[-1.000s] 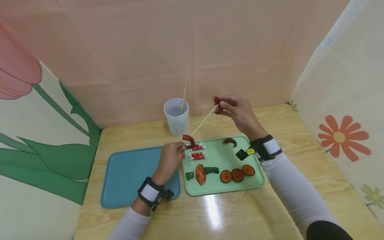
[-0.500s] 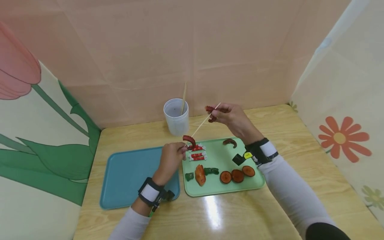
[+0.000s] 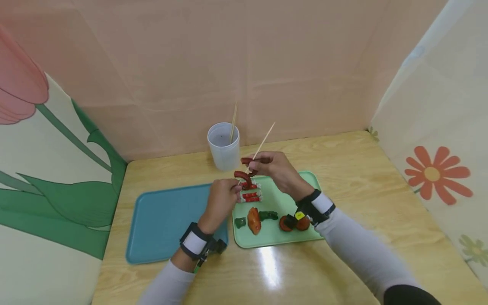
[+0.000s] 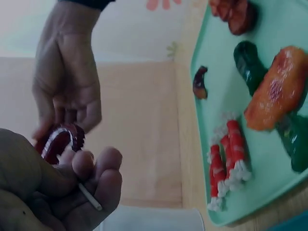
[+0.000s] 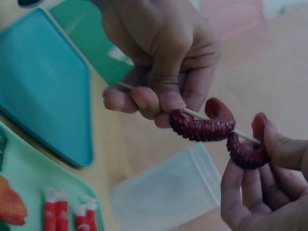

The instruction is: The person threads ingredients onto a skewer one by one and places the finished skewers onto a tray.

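My left hand (image 3: 221, 199) pinches a thin wooden skewer (image 3: 267, 134) near its lower end, above the left edge of the green tray (image 3: 267, 235). One curled dark red octopus tentacle (image 5: 204, 127) is threaded on the skewer, right by the left fingertips. Thumb and fingers of my right hand (image 3: 278, 171) hold a second tentacle (image 5: 248, 153), which is also on the skewer and close against the first. The skewer's upper end sticks out past the right hand. A third tentacle (image 4: 199, 83) lies on the green tray, hidden in the head view.
On the green tray are red-and-white sticks (image 4: 236, 149), an orange glazed piece (image 3: 254, 220), green pieces (image 3: 268, 215) and round brown slices (image 3: 286, 223). A blue tray (image 3: 167, 224) lies to the left. Behind stands a translucent cup (image 3: 225, 154) with skewers (image 3: 233, 123).
My right hand has slid the second tentacle down the skewer toward the left hand, exposing more of the skewer's upper end. The left hand has barely moved.
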Action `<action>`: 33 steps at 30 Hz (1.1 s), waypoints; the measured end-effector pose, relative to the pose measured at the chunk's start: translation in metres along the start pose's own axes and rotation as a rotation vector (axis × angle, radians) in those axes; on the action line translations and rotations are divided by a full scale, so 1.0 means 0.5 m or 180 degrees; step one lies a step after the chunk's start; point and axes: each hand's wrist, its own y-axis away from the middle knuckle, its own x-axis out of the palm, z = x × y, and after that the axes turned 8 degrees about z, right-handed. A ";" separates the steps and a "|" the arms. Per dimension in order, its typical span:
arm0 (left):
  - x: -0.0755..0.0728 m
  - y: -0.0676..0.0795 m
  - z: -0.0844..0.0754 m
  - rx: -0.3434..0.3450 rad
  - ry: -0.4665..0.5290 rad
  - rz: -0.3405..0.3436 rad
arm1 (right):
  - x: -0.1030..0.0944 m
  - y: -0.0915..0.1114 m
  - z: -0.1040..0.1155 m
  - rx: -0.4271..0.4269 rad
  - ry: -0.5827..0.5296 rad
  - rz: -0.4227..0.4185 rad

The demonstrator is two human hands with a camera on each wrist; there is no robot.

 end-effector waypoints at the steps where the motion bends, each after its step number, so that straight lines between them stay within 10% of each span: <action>1: 0.000 -0.004 -0.002 0.0024 0.0019 -0.0022 | 0.008 -0.003 -0.005 0.0040 -0.0007 0.0029; 12: -0.009 -0.001 0.005 -0.0162 -0.0041 -0.0109 | 0.004 -0.010 -0.019 0.0040 0.0302 -0.0017; 24: -0.032 0.013 0.028 -0.0304 0.0004 -0.0283 | -0.180 0.041 -0.122 0.0322 0.3699 -0.0344; 33: -0.030 0.016 0.026 -0.0374 0.0041 -0.0217 | -0.226 0.049 -0.217 0.0239 0.3569 -0.0292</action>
